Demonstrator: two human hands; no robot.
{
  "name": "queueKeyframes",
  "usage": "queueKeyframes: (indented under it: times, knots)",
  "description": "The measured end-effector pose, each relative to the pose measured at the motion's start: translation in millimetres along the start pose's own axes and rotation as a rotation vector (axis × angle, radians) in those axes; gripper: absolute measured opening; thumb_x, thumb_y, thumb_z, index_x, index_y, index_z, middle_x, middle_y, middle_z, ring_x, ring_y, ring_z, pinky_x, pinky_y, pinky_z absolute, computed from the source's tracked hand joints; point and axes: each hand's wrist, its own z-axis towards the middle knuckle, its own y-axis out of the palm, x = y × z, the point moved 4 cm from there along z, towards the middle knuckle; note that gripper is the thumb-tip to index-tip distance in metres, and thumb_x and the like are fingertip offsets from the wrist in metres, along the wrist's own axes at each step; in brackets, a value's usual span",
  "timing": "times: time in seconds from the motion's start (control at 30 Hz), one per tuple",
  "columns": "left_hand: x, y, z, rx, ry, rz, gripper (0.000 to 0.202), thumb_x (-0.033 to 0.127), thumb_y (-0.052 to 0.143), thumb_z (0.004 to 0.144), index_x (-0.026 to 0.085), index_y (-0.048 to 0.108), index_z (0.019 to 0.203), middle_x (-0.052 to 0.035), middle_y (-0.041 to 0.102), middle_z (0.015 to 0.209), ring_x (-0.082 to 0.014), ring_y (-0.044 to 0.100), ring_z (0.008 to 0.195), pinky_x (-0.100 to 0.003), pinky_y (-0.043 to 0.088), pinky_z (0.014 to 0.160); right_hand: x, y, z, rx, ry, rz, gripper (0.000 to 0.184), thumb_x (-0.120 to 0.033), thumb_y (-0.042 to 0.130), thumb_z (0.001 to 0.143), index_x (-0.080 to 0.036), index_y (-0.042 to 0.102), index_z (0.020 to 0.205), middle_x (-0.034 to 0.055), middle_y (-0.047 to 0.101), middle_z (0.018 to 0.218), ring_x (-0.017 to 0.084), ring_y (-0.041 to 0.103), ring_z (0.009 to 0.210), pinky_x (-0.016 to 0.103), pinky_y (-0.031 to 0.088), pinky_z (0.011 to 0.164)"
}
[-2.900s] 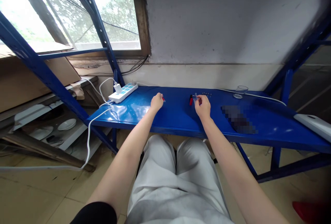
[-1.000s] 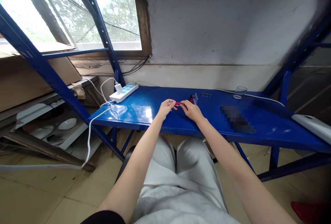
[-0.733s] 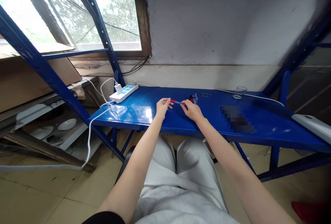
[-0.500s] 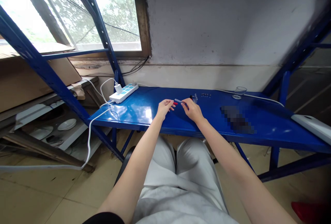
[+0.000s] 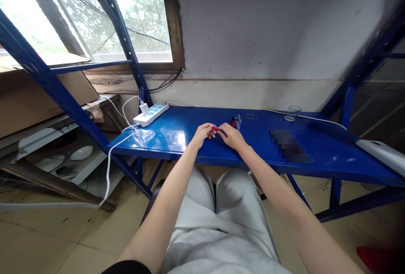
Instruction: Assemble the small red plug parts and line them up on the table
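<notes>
My left hand [image 5: 205,135] is closed, with a small red piece [image 5: 215,129] pinched at its fingertips above the blue table [image 5: 202,116]. Thumb and fingers of my right hand [image 5: 232,135] close on the same piece from the other side, so the two hands nearly touch. The fingers cover most of it, and its exact kind cannot be made out. Just beyond my right hand lie a red and black piece [image 5: 233,121] and some clear plastic pieces [image 5: 238,121]. To their right sits a row of several tiny metallic parts [image 5: 252,116].
A white power strip [image 5: 151,114] with a plugged-in charger is at the table's left end. Towards the right are a clear glass [image 5: 292,113], a blurred dark object [image 5: 290,145] and a white device [image 5: 382,154]. Blue metal posts [image 5: 123,33] rise at both ends.
My right hand has shifted slightly left to meet the red piece in my left hand. The clear tube it held between its fingertips no longer shows. More of the red and black piece behind is uncovered.
</notes>
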Motion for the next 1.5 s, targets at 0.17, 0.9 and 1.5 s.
queueKeyframes:
  times: [0.17,0.9,1.5]
  knots:
    - [-3.6,-0.8,2.1,-0.015,0.027,0.064,0.020,0.030,0.058,0.076,0.012,0.058,0.083,0.0001,0.055,0.060,-0.0068,0.053,0.049,-0.018,0.032,0.044,2.0,1.9,-0.1,-0.017,-0.018,0.022,0.026,-0.034,0.037,0.092,-0.020,0.058,0.098,0.0084,0.060,0.092,0.017,0.057,0.083,0.026,0.045,0.067]
    - [-1.4,-6.4,2.3,0.134,0.040,0.109,0.018,0.029,0.060,0.073,0.014,0.055,0.080,0.0000,0.059,0.060,-0.0058,0.049,0.040,-0.018,0.028,0.038,38.1,-9.5,-6.3,-0.010,0.319,0.107,0.029,-0.041,0.047,0.083,-0.017,0.061,0.085,0.0060,0.060,0.075,0.015,0.053,0.062,0.025,0.040,0.059]
    - [-3.3,-8.2,3.5,0.138,0.030,0.151,0.018,0.030,0.059,0.072,0.014,0.057,0.078,-0.0004,0.059,0.061,-0.0059,0.049,0.041,-0.018,0.029,0.038,73.3,-14.5,-22.0,-0.145,0.684,-0.058,0.021,-0.036,0.050,0.078,-0.018,0.057,0.072,0.0047,0.060,0.068,0.015,0.052,0.059,0.024,0.033,0.049]
